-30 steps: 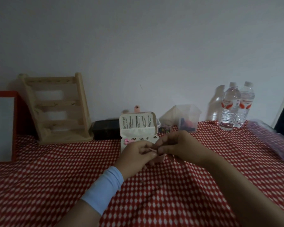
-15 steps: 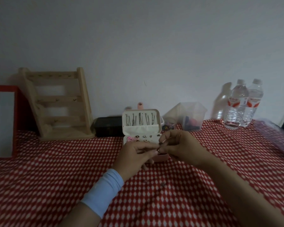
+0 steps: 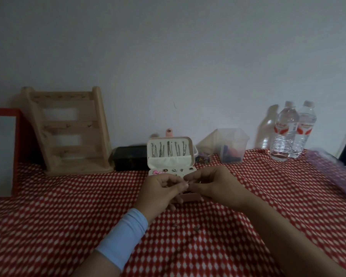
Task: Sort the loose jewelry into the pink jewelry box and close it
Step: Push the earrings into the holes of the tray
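The pink jewelry box stands open on the red checked cloth, its lid upright with several silver pieces hanging inside. Small earrings sit in the tray's back row. My left hand and my right hand meet fingertip to fingertip just above the tray, pinching a tiny piece of jewelry that I cannot make out. Both hands hide most of the tray. Two small loose pieces lie on the cloth in front of the box.
A wooden display rack and a red-framed board stand at the left. A black case sits behind the box. A clear plastic container, two water bottles and a plastic bag occupy the right.
The view has tilted up slightly. Both hands have moved a little away from me, over the box's tray, still pinching together.
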A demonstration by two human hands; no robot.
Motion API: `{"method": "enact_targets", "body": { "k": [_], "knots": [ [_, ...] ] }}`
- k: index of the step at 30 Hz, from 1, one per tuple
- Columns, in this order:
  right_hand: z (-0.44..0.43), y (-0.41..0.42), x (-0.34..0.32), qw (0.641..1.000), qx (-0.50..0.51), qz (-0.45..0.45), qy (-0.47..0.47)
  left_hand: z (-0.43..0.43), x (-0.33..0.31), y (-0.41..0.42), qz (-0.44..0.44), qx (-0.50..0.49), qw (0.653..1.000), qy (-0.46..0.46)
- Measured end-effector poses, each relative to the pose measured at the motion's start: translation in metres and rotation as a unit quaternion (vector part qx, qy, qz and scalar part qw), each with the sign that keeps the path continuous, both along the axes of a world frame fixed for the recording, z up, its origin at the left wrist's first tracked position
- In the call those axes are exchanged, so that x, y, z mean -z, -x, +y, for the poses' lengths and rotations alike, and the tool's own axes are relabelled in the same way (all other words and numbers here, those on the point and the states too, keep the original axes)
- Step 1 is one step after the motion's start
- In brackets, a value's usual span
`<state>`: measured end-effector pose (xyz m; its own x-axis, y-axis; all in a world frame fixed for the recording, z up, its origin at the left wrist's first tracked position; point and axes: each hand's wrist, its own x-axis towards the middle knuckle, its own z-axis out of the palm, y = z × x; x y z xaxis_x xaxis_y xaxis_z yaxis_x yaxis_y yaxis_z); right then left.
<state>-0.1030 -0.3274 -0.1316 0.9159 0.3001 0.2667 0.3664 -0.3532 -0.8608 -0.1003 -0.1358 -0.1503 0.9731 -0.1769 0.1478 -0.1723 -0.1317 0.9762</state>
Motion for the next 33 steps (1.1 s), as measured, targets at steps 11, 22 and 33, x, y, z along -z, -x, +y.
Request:
{"method": "enact_targets", "body": {
  "k": [11,22,33],
  "knots": [
    [0.003,-0.003,-0.011,0.999,0.004,-0.042,0.005,0.002,-0.009,0.005,0.084,0.026,0.995,0.05],
    [0.005,-0.018,-0.033,0.984,-0.034,0.097,-0.143,-0.004,-0.029,-0.004,0.012,0.026,0.996,0.083],
    [-0.002,-0.039,-0.039,0.955,-0.027,0.176,-0.238,-0.014,-0.041,-0.036,-0.076,-0.001,0.997,0.032]
  ]
}}
